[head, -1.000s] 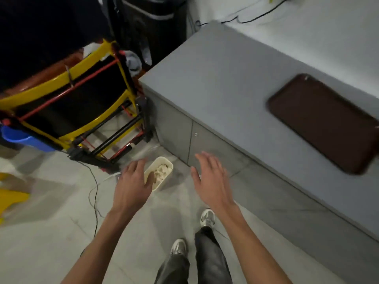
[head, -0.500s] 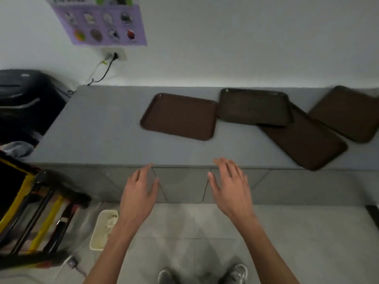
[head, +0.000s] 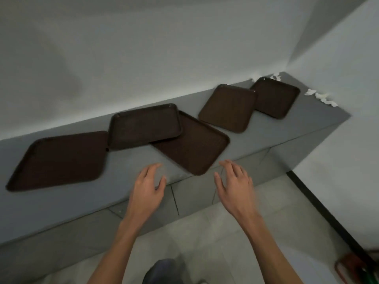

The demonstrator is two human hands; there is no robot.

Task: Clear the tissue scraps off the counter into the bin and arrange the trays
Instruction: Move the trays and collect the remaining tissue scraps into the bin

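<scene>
Several dark brown trays lie scattered along the grey counter. The leftmost tray lies flat; a second tray overlaps a third tray that juts over the counter's front edge. Two more, a fourth tray and a far tray, sit toward the right corner. White tissue scraps lie at the counter's far right end, with more tissue bits behind the far tray. My left hand and my right hand hover with relaxed fingers at the counter's front edge, holding nothing.
White walls meet in a corner at the counter's right end. The counter has grey cabinet fronts above a tiled floor. A reddish-brown object sits on the floor at the lower right. The bin is out of view.
My view has swung right from the bin and yellow cart on the floor to the counter's right corner, bringing the tissue scraps into sight. Both hands stay empty and raised before me.
</scene>
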